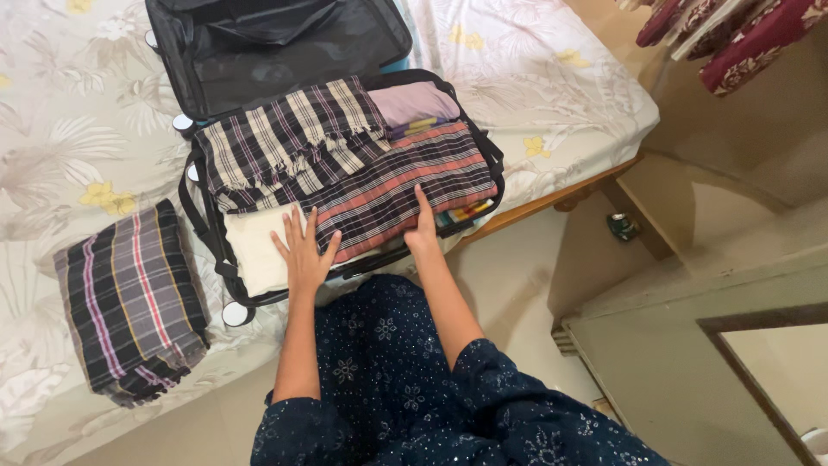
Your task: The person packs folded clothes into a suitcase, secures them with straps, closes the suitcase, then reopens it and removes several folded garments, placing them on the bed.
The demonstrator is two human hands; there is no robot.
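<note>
Both forearms reach straight out from the body toward 12 o'clock, bare below dark blue sleeves, and end on the clothes packed in the open suitcase (200, 226) lying on the bed (60, 112); the left hand (304, 251) lies flat, palm down, fingers spread wide and pointing to 12 o'clock, its grip open and holding nothing; it rests across the near edge of the red striped cloth (405, 181) and the cream cloth (254, 250) just at its 9 o'clock; the right hand (423, 229) sits at 3 o'clock of the left, palm down on the same red striped cloth, fingers together and stretched up along it; its grip is likewise flat and open, pressing rather than clasping; the red striped cloth fills the near right of the case; at its 11 o'clock lies a fringed checked cloth (285, 138), at its 12 o'clock a mauve cloth (414, 102); the suitcase lid (285, 60) stands open at 12 o'clock; well apart, at 9 o'clock on the bed, lies a folded dark plaid cloth (129, 302).
</note>
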